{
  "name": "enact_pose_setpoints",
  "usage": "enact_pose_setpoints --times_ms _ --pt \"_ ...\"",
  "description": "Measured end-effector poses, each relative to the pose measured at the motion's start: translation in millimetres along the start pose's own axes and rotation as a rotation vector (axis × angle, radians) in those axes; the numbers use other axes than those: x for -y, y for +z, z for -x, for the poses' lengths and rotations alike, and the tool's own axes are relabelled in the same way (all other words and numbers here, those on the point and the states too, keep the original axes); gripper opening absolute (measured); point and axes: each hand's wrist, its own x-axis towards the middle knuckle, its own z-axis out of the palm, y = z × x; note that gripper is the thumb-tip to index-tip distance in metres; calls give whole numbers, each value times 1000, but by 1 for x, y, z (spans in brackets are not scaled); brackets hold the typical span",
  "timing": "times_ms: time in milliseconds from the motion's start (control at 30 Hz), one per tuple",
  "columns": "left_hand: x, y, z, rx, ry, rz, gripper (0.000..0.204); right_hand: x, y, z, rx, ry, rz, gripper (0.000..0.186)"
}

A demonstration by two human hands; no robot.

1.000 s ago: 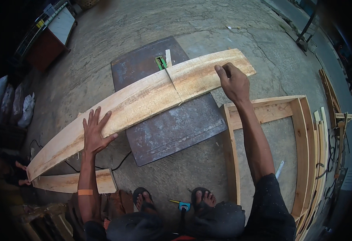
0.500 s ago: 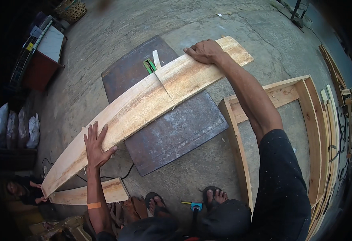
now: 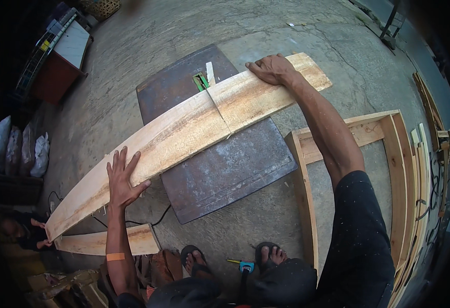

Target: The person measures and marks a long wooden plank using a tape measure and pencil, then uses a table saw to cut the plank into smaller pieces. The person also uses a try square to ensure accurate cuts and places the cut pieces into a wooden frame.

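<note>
A long pale wooden board [image 3: 168, 131] with brown streaks and a curved far edge lies slantwise across a dark, worn metal saw table [image 3: 230, 167]. A thin dark line crosses the board, running from the table's green-edged slot [image 3: 200, 81] to the board's near edge. My left hand [image 3: 124, 179] rests on the board's near side, left of the table, fingers spread. Toward the board's right end, my right hand [image 3: 272, 70] is wrapped over the far edge. A pale wood sliver [image 3: 210, 74] stands by the slot. At the far left end, another person's hands [image 3: 44, 233] touch the board.
A wooden frame [image 3: 307, 205] sits on the concrete to my right, with long strips [image 3: 421, 205] beyond it. A shorter board [image 3: 101, 242] lies at lower left near a black cable [image 3: 162, 215]. Between my feet is a tape measure [image 3: 245, 266]. Sacks [image 3: 24, 154] stand at left.
The whole view has shifted slightly. Both hands keep about the same places on the board, and the board shows no clear movement on the table.
</note>
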Motion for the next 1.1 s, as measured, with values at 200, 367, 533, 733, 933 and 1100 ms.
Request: enact_pose_setpoints --times_ms 200,367,533,733,933,1100 --pt "-2 4 -2 -14 -11 7 103 -3 3 -2 -23 -9 -13 74" --pt "-1 5 0 -17 -17 2 102 0 4 -2 -55 -27 4 73" --pt "0 5 -1 -28 -10 -11 101 -1 5 -5 -44 -31 23 72" --pt "-2 6 -3 -34 -7 -7 99 -3 7 -8 -55 -30 48 71" --pt "-3 5 -3 -35 -16 -12 99 -1 5 -6 -51 -30 15 72" --pt "-4 4 -2 -14 -24 7 98 1 1 -8 -18 -9 34 67"
